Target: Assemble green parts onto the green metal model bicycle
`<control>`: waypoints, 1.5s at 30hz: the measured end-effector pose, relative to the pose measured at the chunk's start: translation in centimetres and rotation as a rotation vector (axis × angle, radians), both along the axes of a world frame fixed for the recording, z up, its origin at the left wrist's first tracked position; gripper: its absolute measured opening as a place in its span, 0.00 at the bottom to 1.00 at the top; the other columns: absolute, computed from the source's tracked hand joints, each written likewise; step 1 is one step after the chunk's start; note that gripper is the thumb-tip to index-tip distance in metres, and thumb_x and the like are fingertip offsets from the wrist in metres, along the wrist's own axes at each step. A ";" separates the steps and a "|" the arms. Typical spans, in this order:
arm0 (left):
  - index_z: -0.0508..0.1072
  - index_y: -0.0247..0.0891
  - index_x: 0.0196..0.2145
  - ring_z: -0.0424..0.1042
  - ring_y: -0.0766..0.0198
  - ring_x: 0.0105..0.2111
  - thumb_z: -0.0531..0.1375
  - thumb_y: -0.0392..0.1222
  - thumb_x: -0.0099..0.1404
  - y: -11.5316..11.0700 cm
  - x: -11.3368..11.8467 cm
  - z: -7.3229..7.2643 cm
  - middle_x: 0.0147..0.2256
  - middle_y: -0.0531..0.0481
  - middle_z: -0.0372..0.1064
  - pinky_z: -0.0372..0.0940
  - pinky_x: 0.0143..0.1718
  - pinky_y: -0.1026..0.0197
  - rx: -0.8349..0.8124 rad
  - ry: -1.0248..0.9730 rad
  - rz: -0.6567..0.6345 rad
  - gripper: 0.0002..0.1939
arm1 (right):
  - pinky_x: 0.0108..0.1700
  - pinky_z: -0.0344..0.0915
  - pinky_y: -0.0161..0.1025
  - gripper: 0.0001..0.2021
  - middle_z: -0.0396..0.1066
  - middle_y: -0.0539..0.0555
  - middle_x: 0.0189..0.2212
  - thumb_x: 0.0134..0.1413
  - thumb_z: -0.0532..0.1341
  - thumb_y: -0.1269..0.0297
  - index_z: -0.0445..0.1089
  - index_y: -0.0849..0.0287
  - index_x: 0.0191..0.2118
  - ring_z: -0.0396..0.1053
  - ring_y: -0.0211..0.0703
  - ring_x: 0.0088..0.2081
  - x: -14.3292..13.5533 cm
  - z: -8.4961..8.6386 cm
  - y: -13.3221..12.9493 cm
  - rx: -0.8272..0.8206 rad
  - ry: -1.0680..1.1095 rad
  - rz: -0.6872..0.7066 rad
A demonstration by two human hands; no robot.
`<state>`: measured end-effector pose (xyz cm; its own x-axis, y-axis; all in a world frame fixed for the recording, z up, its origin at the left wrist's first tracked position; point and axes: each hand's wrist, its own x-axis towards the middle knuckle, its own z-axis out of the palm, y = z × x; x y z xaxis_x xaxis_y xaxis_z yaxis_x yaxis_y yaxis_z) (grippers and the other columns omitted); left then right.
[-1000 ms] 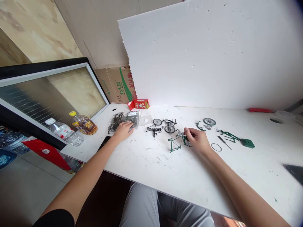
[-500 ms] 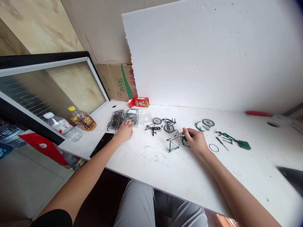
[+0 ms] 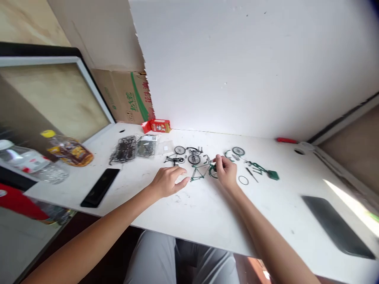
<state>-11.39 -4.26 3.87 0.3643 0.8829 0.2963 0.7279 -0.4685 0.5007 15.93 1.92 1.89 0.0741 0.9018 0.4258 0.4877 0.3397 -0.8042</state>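
A green model bicycle frame [image 3: 197, 178] with a small spoked wheel [image 3: 212, 172] at its right end is held low over the white table. My right hand [image 3: 226, 170] pinches it near that wheel, partly hiding it. Just left of the frame, my left hand [image 3: 169, 182] has its thumb and fingers apart, with nothing in them. Behind the frame lie black model bicycle parts, including a black wheel [image 3: 194, 159]. Right of my right hand are a loose spoked wheel [image 3: 238, 151], a thin ring [image 3: 243, 180], a slim dark tool [image 3: 251, 174] and green parts [image 3: 257, 168].
Bagged black part frames [image 3: 122, 150] lie at the left, near a red box [image 3: 160, 125]. A black phone [image 3: 100, 187] and two bottles, one with a yellow cap [image 3: 71, 150], are farther left. A dark flat slab [image 3: 336, 225] lies at the right. A white board [image 3: 225, 71] stands behind.
My left hand has left the bagged parts and moved right, towards the green frame. My right hand still pinches the frame. The view has turned to the right.
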 end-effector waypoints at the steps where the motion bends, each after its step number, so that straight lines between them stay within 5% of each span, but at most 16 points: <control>1: 0.80 0.44 0.52 0.77 0.56 0.34 0.61 0.56 0.72 0.3 1.3 0.0 0.45 0.43 0.82 0.68 0.41 0.54 -0.073 -0.077 -0.039 0.19 | 0.32 0.60 0.40 0.30 0.66 0.50 0.20 0.73 0.51 0.39 0.76 0.58 0.33 0.65 0.43 0.26 -0.1 0.0 -0.1 0.015 0.042 -0.038; 4: 0.72 0.44 0.63 0.78 0.56 0.35 0.62 0.59 0.71 1.8 4.6 0.1 0.47 0.45 0.82 0.67 0.39 0.55 -0.239 -0.263 -0.099 0.28 | 0.33 0.60 0.39 0.28 0.65 0.49 0.20 0.74 0.52 0.41 0.75 0.57 0.33 0.64 0.42 0.26 -0.1 0.0 -0.1 0.033 0.089 -0.108; 6: 0.74 0.43 0.61 0.78 0.56 0.36 0.63 0.60 0.70 3.1 6.3 -0.1 0.43 0.45 0.82 0.68 0.38 0.56 -0.316 -0.349 -0.110 0.28 | 0.32 0.60 0.39 0.28 0.68 0.50 0.21 0.74 0.52 0.41 0.74 0.57 0.33 0.64 0.43 0.26 0.1 -0.2 0.2 0.026 0.097 -0.127; 9: 0.77 0.40 0.51 0.70 0.63 0.24 0.63 0.60 0.71 4.6 7.9 -0.9 0.33 0.49 0.79 0.64 0.28 0.59 -0.511 -0.457 -0.147 0.22 | 0.32 0.61 0.40 0.29 0.70 0.51 0.22 0.74 0.50 0.40 0.74 0.57 0.32 0.65 0.43 0.26 0.5 -0.6 0.6 0.009 0.105 -0.149; 12: 0.76 0.38 0.48 0.63 0.68 0.18 0.63 0.59 0.71 5.1 8.6 -2.3 0.26 0.53 0.73 0.60 0.23 0.61 -0.652 -0.560 -0.176 0.21 | 0.32 0.61 0.40 0.30 0.68 0.51 0.20 0.74 0.49 0.39 0.74 0.55 0.31 0.65 0.43 0.25 1.1 -0.6 0.9 -0.030 0.091 -0.140; 17: 0.76 0.38 0.46 0.73 0.64 0.22 0.65 0.61 0.69 4.4 8.1 -4.5 0.27 0.52 0.74 0.62 0.24 0.61 -0.812 -0.724 -0.199 0.22 | 0.37 0.63 0.40 0.30 0.73 0.53 0.24 0.76 0.48 0.42 0.76 0.55 0.32 0.70 0.44 0.28 3.8 0.5 2.2 -0.011 -0.191 -0.045; 20: 0.75 0.38 0.42 0.75 0.62 0.22 0.65 0.61 0.69 4.2 7.5 -4.8 0.26 0.52 0.74 0.65 0.25 0.60 -0.814 -0.777 -0.213 0.21 | 0.40 0.63 0.42 0.29 0.76 0.56 0.29 0.77 0.46 0.45 0.77 0.55 0.35 0.71 0.47 0.33 7.7 0.8 3.6 -0.049 -0.311 -0.275; 23: 0.73 0.39 0.42 0.75 0.62 0.22 0.65 0.62 0.69 4.3 7.2 -4.8 0.25 0.52 0.74 0.64 0.26 0.60 -0.803 -0.819 -0.214 0.22 | 0.47 0.63 0.46 0.20 0.78 0.62 0.42 0.74 0.51 0.53 0.79 0.56 0.42 0.68 0.58 0.51 12.2 0.1 4.7 -0.220 -0.489 -0.520; 27: 0.74 0.38 0.42 0.75 0.62 0.23 0.66 0.62 0.67 4.4 7.4 -4.7 0.25 0.52 0.73 0.64 0.27 0.60 -0.811 -0.854 -0.202 0.23 | 0.52 0.61 0.54 0.14 0.75 0.66 0.46 0.68 0.61 0.56 0.82 0.56 0.45 0.63 0.65 0.54 15.8 -1.5 4.9 -0.341 -0.532 -0.532; 32: 0.75 0.39 0.42 0.73 0.61 0.23 0.68 0.61 0.65 4.1 7.6 -4.2 0.25 0.52 0.72 0.65 0.28 0.58 -0.836 -0.854 -0.191 0.23 | 0.54 0.60 0.56 0.11 0.75 0.63 0.44 0.63 0.67 0.56 0.83 0.53 0.45 0.61 0.65 0.55 16.0 -3.0 4.9 -0.390 -0.561 -0.500; 45: 0.77 0.37 0.47 0.73 0.63 0.25 0.70 0.59 0.64 4.5 7.3 -5.1 0.27 0.53 0.73 0.66 0.31 0.58 -0.823 -0.900 -0.189 0.24 | 0.50 0.64 0.48 0.12 0.81 0.58 0.41 0.64 0.59 0.65 0.81 0.55 0.45 0.67 0.57 0.51 15.3 -4.2 5.5 -0.230 -0.396 -0.516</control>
